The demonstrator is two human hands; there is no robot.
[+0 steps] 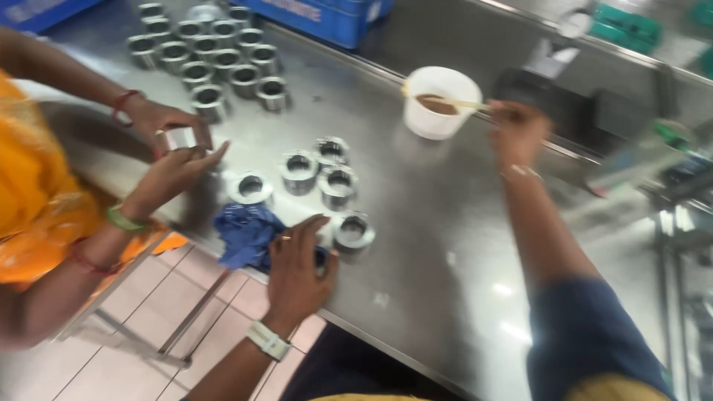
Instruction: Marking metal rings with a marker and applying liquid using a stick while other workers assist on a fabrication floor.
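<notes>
The left hand (297,267) lies palm down at the near edge of the steel bench (416,223), fingers loosely spread and pressed onto a crumpled blue cloth (245,234); it presses the cloth flat and does not clutch it. A pale watch (267,340) sits on that wrist. A metal ring (353,232) stands just beside the fingertips, on the side away from the cloth.

The right hand (516,132) is stretched out toward the far edge of the bench, fingers pinched shut on a thin wooden stick (453,102). The stick lies across the rim of a white cup (440,104), its far end over the brown paste inside. The cup stands on the bench just beside that hand.

Between the two hands, nearer the cloth, four more metal rings (299,172) form a loose cluster, close to one another. Toward the far left corner a larger group of rings (215,59) stands packed in rows. Beyond them a blue crate (327,18) sits at the far edge.

At the left end of the bench another person in orange clothing has both hands (174,148) closed around a single shiny ring (180,139), held just above the bench top. Below the near edge, tiled floor (111,356) shows.
</notes>
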